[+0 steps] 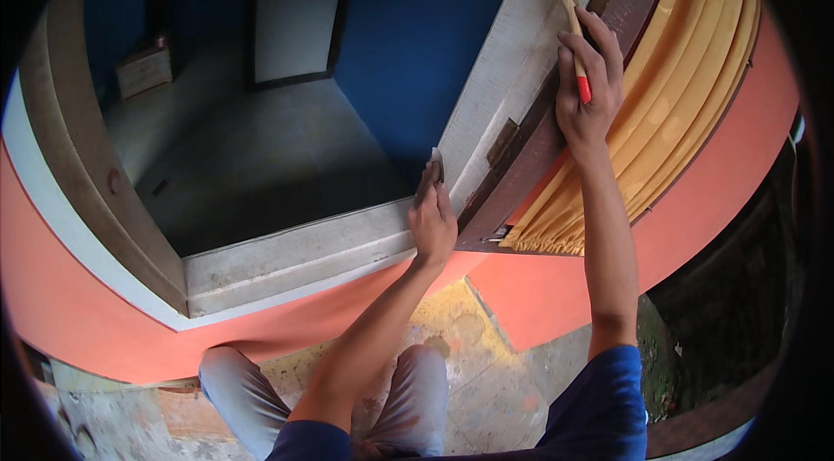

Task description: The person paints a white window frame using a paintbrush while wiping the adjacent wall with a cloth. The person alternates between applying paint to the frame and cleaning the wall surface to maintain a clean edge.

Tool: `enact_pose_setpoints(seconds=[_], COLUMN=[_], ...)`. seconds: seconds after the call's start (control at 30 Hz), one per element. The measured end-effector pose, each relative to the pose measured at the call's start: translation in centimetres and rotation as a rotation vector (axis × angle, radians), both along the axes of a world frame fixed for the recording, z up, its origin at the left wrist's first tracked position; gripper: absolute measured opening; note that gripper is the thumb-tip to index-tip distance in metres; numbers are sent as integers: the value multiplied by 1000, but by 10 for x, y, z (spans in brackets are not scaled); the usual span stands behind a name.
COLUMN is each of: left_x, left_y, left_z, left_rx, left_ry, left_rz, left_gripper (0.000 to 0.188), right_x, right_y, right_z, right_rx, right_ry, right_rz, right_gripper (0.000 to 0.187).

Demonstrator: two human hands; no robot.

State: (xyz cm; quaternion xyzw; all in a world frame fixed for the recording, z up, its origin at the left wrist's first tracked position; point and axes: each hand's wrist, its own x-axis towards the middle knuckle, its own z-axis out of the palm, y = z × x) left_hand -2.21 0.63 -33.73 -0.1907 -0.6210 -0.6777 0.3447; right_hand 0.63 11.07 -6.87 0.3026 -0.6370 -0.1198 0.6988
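Note:
My right hand (592, 87) is raised at the upper right, its fingers closed round the wooden handle of a paintbrush (569, 11). The handle ends in a red tip, and the pale yellowish bristles meet or hover just over the whitish window frame (508, 53); contact is unclear. My left hand (433, 222) is at the lower right corner of the opening, against the frame. Its fingers point upward and are pressed together round a small, thin, whitish and dark piece (437, 164), mostly hidden, whose kind I cannot make out.
Right of the frame, an open brown casement (521, 161) carries a gathered yellow curtain (660, 139). The sill (295, 257) runs along the bottom of the opening, above a coral wall (287, 331). Inside are a blue wall, a pale door (300, 9) and a box (145, 72).

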Motion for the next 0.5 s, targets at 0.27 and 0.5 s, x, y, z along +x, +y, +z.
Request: enact_pose_setpoints(seconds=[0.27,0.5], left_x=[-17,-14], left_y=[-1,1], left_z=[57,49], left_rx=[-1,24], left_ry=[131,98], left_rz=[-43,-45], left_gripper=[40,41], right_x=[-1,2], right_y=[-2,-4], right_z=[-1,-2], right_rx=[-3,-18], right_ry=[21,10], right_rz=[-2,-6], right_gripper=[21,19])
